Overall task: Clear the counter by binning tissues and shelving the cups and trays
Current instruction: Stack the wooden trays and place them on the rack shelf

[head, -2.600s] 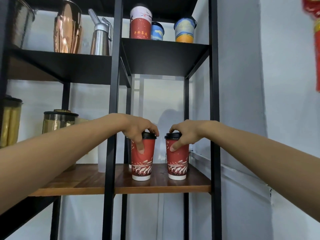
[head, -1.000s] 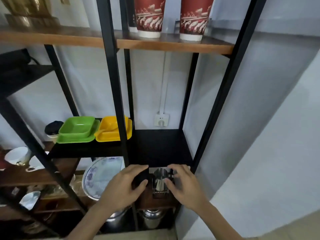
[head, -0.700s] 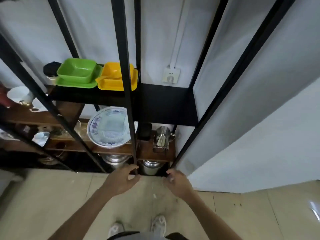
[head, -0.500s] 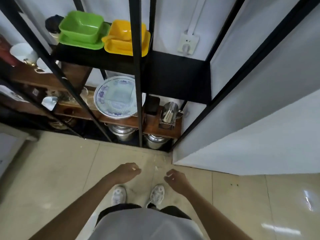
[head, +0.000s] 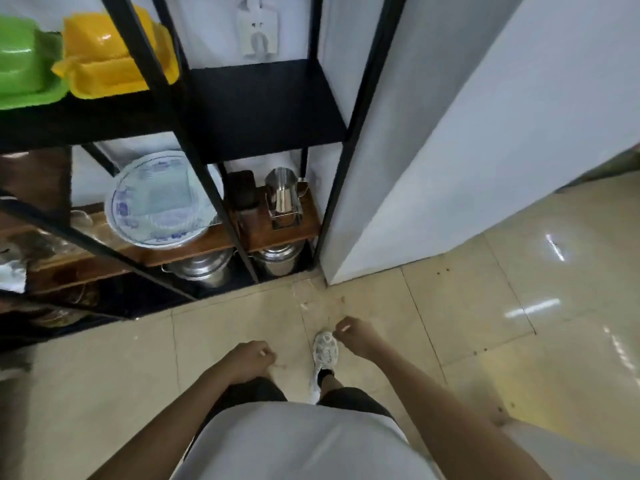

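I look straight down at the floor in front of the black shelving unit (head: 360, 140). My left hand (head: 249, 362) hangs low over the tiles, fingers curled, nothing in it. My right hand (head: 356, 337) is beside it, near my shoe, also loosely curled and holding nothing. A green tray (head: 24, 74) and a yellow tray (head: 104, 60) sit side by side on a black shelf at the upper left. The red cups are out of view above.
A blue-patterned plate (head: 156, 202) and a steel jug (head: 282, 199) rest on a lower wooden shelf, with metal pots (head: 204, 268) underneath. A white wall panel (head: 467, 150) stands right of the shelf. Glossy beige floor tiles (head: 485, 306) spread to the right.
Both hands let go of the red cups on the shelf and dropped to hip height. My view swung from the upper shelves down to the floor and my feet.
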